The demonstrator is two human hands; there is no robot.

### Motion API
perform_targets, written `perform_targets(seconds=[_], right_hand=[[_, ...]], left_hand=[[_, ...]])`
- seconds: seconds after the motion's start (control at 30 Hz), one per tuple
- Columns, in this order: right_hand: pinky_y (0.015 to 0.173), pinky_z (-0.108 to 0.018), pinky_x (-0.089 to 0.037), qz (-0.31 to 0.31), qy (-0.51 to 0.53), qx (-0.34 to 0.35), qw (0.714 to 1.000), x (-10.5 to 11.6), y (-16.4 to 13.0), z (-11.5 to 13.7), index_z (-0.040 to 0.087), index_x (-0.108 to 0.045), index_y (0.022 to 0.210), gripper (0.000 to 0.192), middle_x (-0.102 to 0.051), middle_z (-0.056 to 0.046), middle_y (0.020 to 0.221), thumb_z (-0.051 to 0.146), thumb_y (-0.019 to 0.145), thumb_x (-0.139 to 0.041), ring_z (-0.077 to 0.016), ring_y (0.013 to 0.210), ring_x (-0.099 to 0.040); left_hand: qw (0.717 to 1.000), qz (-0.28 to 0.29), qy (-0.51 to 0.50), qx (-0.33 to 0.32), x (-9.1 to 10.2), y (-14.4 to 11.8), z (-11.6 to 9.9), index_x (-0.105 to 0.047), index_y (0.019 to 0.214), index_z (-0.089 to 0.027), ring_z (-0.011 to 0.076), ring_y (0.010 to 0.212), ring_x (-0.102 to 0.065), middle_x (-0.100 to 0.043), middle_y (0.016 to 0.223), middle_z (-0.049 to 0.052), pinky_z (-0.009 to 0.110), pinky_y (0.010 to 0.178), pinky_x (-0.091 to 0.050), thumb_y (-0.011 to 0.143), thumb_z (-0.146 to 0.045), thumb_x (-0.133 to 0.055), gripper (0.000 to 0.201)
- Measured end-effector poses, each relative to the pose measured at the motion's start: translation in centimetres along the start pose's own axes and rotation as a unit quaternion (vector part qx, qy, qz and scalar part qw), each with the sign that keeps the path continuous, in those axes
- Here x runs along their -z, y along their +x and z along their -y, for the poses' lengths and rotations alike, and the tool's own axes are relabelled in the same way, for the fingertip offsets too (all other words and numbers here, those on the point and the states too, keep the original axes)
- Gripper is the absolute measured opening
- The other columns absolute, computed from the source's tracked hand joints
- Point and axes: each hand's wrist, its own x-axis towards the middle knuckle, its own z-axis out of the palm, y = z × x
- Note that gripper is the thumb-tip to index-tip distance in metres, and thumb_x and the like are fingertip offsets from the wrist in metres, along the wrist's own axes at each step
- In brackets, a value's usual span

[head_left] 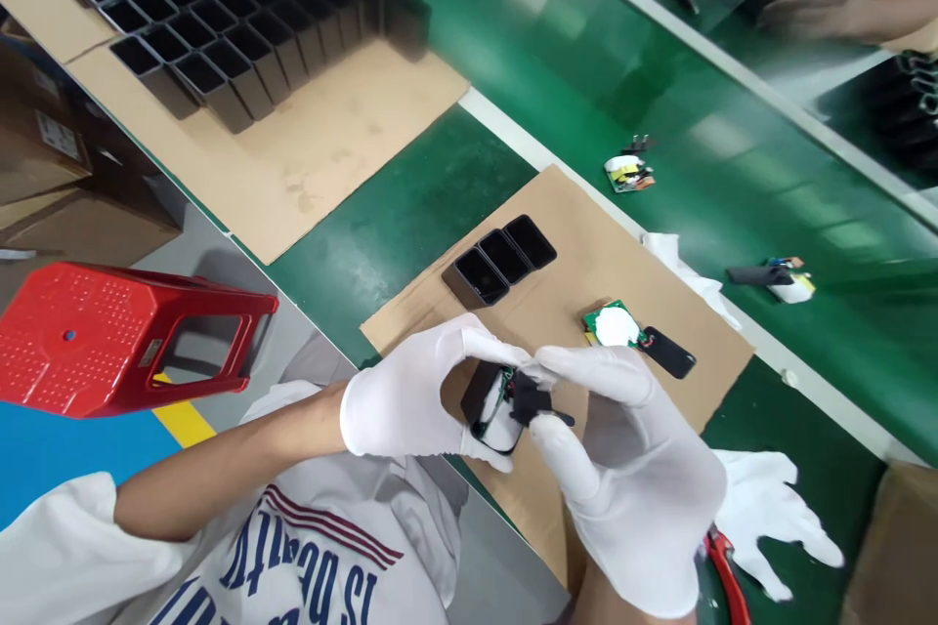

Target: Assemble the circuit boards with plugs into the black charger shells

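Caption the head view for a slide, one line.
Gloved left hand and right hand fit a circuit insert into a black casing over cardboard, three empty casings beyond.

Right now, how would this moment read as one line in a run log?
left hand: grips black casing | right hand: pinches black plug piece at casing mouth | cardboard sheet: three empty casings, circuit board
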Motion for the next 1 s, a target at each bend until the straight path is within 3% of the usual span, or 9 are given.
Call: perform_targets(seconds=[0.1,0.27,0.43,0.5,0.57,0.67,0.77,0.87,1.0], right_hand=[[0.077,-0.041,-0.063,0.017,-0.039,0.037,0.998,0.1,0.1,0.2,0.031,-0.072,0.125,0.046,-0.076,-0.004,0.106,0.028,0.082,-0.089,-0.0253,0.096,-0.073],[0.077,-0.042,-0.062,-0.007,-0.113,0.097,0.989,0.2,0.6,1.2,0.032,-0.073,0.124,0.045,-0.075,-0.004,0.105,0.012,0.085,-0.081,-0.0243,0.095,-0.072],[0.085,-0.049,-0.059,-0.052,-0.143,0.116,0.982,1.0,0.8,2.4,0.03,-0.073,0.126,0.043,-0.071,-0.003,0.093,0.025,0.085,-0.087,-0.0247,0.088,-0.067],[0.079,-0.045,-0.057,-0.066,-0.156,0.104,0.98,1.2,0.3,3.3,0.029,-0.073,0.125,0.041,-0.062,0.001,0.082,0.027,0.086,-0.086,-0.0209,0.077,-0.061],[0.063,-0.035,-0.052,-0.083,-0.171,0.085,0.978,1.0,-0.7,4.2,0.026,-0.074,0.12,0.033,-0.054,0.003,0.077,0.028,0.089,-0.084,-0.0154,0.064,-0.053],[0.051,-0.028,-0.044,-0.112,-0.186,0.061,0.974,-0.6,-2.7,5.5,0.024,-0.074,0.116,0.026,-0.05,0.004,0.074,0.025,0.091,-0.081,-0.0108,0.055,-0.046],[0.063,-0.031,-0.054,-0.141,-0.191,0.076,0.968,-3.4,-4.8,5.9,0.025,-0.072,0.123,0.033,-0.057,0.003,0.076,0.018,0.091,-0.08,-0.0152,0.067,-0.059],[0.075,-0.035,-0.062,-0.178,-0.27,0.118,0.939,-6.1,-6.2,5.7,0.028,-0.071,0.128,0.038,-0.074,-0.005,0.1,0.021,0.092,-0.08,-0.0209,0.088,-0.072],[0.078,-0.031,-0.063,-0.205,-0.387,0.101,0.893,-8.1,-7.7,5.0,0.029,-0.072,0.131,0.034,-0.079,-0.008,0.121,0.025,0.098,-0.076,-0.0218,0.097,-0.078]], left_hand=[[1.0,-0.004,0.01,-0.008,0.2,0.4,-0.8,-0.075,0.114,-0.024,0.0316,0.104,-0.076,-0.079,0.099,0.003,0.044,0.091,-0.062,0.064,-0.035,-0.099,0.057],[0.998,-0.027,0.038,-0.038,0.8,-0.2,-1.9,-0.072,0.12,-0.023,0.0285,0.103,-0.074,-0.076,0.108,0.006,0.043,0.094,-0.06,0.062,-0.034,-0.101,0.066],[0.995,-0.045,0.008,-0.085,1.2,-1.4,-2.8,-0.067,0.128,-0.025,0.0275,0.108,-0.073,-0.072,0.117,0.009,0.045,0.099,-0.059,0.067,-0.031,-0.101,0.07],[0.996,-0.049,0.007,-0.077,1.4,-1.7,-3.2,-0.067,0.127,-0.025,0.028,0.109,-0.073,-0.072,0.119,0.008,0.045,0.101,-0.059,0.063,-0.031,-0.103,0.073],[0.996,-0.067,0.012,-0.059,1.6,-2.1,-3.5,-0.066,0.127,-0.025,0.0289,0.112,-0.073,-0.072,0.121,0.008,0.046,0.104,-0.058,0.059,-0.031,-0.104,0.078],[0.994,-0.101,0.022,-0.042,1.9,-2.8,-4.1,-0.064,0.132,-0.023,0.0311,0.119,-0.072,-0.072,0.127,0.01,0.047,0.108,-0.057,0.062,-0.029,-0.103,0.081],[0.991,-0.121,0.043,-0.045,2.2,-3.8,-4.4,-0.064,0.132,-0.022,0.0313,0.12,-0.072,-0.073,0.128,0.01,0.048,0.109,-0.057,0.063,-0.028,-0.101,0.079],[0.987,-0.14,0.062,-0.056,2.0,-4.7,-4.0,-0.064,0.13,-0.022,0.0284,0.115,-0.075,-0.074,0.124,0.008,0.044,0.104,-0.06,0.065,-0.029,-0.1,0.074],[0.966,-0.19,0.098,-0.146,0.7,-5.1,-2.4,-0.064,0.128,-0.024,0.0232,0.108,-0.077,-0.074,0.12,0.006,0.037,0.098,-0.064,0.077,-0.021,-0.086,0.056]])
